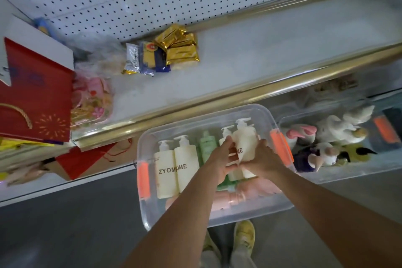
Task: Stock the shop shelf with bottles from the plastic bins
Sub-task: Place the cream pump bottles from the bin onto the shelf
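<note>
Both hands are down in the clear plastic bin (152, 137), which sits on the floor at about six o'clock from the shelf (272, 50). The left hand (219, 159) and right hand (264, 160) meet over the bin's right half, fingers of each curled around a cream pump bottle (244, 137). That bottle has its long axis running roughly six to twelve o'clock, pump head toward twelve, aimed at the shelf edge. A second cream bottle (226, 132) shows just behind the left fingers; which hand holds it, I cannot tell.

At nine o'clock from the hands, two more cream pump bottles (176, 172) lie side by side in the bin, touching, long axes also six to twelve, pumps toward twelve, printed letters reading across them. Between that pair and the hands, a green bottle (207, 143) lies the same way. Under the wrists, pink bottles (256, 193) lie crosswise, nine to three.

The bin has orange latches (143, 180) at both ends. At three o'clock, a second clear bin (326, 172) holds plush toys (335, 130). On the shelf, gold and blue packets (165, 52) at twelve o'clock, a red gift bag (37, 93) at ten.
</note>
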Available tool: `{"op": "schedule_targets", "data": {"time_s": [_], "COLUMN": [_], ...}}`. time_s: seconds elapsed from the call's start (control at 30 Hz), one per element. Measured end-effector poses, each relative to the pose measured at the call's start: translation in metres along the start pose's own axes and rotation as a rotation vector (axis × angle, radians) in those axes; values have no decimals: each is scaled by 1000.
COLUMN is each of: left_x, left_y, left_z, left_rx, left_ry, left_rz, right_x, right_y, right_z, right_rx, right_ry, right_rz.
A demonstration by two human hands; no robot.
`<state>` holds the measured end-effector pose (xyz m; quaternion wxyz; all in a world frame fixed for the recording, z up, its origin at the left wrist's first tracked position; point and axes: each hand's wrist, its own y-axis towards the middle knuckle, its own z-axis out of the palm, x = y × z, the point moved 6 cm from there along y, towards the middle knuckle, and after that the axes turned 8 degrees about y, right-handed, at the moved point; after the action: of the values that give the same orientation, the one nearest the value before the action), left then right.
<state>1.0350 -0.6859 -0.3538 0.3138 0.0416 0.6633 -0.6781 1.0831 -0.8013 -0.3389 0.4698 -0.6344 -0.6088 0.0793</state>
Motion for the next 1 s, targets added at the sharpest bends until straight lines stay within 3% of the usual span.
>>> {"op": "schedule_targets", "data": {"time_s": [0.57, 0.77, 1.0], "left_x": [-105, -155, -207], "left_y": [-90, -162, -257], "left_z": [-65, -79, -87], "left_rx": [-93, -162, -358], "left_ry": [-146, -53, 68], "left_rz": [237, 421, 632], "right_x": [97, 145, 186], "right_y": [-108, -149, -177], "right_z": [-30, -48, -71], "right_rx": [673, 701, 579], "right_ry": [771, 915, 659], "right_rz": [-27, -103, -330]}}
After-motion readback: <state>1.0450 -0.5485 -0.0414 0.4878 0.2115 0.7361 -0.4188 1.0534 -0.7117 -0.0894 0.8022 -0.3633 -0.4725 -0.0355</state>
